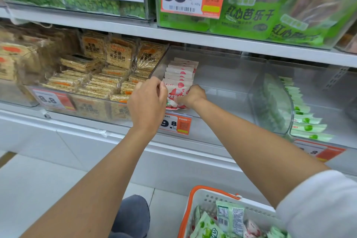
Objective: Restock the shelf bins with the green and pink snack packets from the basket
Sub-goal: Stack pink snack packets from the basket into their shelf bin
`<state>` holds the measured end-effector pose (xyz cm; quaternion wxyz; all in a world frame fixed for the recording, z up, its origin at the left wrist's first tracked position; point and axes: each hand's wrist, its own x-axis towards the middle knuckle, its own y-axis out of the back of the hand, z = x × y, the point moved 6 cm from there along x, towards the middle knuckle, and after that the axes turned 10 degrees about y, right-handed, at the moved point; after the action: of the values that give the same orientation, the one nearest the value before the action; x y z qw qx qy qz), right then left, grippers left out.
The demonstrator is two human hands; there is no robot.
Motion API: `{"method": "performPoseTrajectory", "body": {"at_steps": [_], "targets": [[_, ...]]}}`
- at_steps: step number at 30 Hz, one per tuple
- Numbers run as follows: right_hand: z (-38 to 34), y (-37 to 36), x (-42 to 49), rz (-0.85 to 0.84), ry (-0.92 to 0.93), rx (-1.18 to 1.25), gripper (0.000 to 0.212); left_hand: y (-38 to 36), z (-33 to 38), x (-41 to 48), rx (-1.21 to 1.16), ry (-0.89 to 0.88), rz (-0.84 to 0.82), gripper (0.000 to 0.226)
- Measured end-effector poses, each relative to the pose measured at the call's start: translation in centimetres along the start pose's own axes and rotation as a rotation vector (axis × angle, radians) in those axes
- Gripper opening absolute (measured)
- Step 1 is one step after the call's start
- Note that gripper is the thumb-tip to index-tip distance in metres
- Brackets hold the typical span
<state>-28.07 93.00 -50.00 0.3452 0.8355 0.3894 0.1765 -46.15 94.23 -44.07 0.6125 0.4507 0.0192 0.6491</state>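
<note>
A row of pink and white snack packets (pixel 180 72) stands upright at the left end of a clear shelf bin (pixel 222 75). My left hand (pixel 147 98) and my right hand (pixel 191 95) both grip the front pink packet (pixel 176 91) at its two sides, at the bin's front edge. Green and white packets (pixel 303 118) lie stacked in the neighbouring clear bin (pixel 270 102) on the right. The white basket with an orange rim (pixel 195 197) sits at the bottom right, holding several green packets (pixel 208 226) and some pink packets (pixel 251 228).
A bin of tan rice-cracker packs (pixel 92 75) fills the shelf to the left. Orange price tags (pixel 176 124) hang on the bin fronts. Above, the upper shelf carries green bags (pixel 249 11). My knee in grey trousers (pixel 133 214) is beside the basket.
</note>
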Motion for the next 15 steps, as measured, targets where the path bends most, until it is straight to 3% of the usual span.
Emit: {"method": "performPoseTrajectory", "body": {"at_steps": [8, 11, 15], "targets": [[-0.2, -0.6, -0.7, -0.117, -0.018, 0.099, 0.049, -0.1, 0.2, -0.1, 0.015, -0.024, 0.002, 0.025], [0.1, 0.2, -1.3, -0.128, -0.056, 0.108, 0.037, -0.1, 0.1, -0.1, 0.022, -0.023, 0.004, 0.027], [0.2, 4.2, -3.9, 0.007, 0.041, -0.069, 0.019, 0.1, 0.6, -0.6, -0.071, -0.02, -0.017, 0.028]]}}
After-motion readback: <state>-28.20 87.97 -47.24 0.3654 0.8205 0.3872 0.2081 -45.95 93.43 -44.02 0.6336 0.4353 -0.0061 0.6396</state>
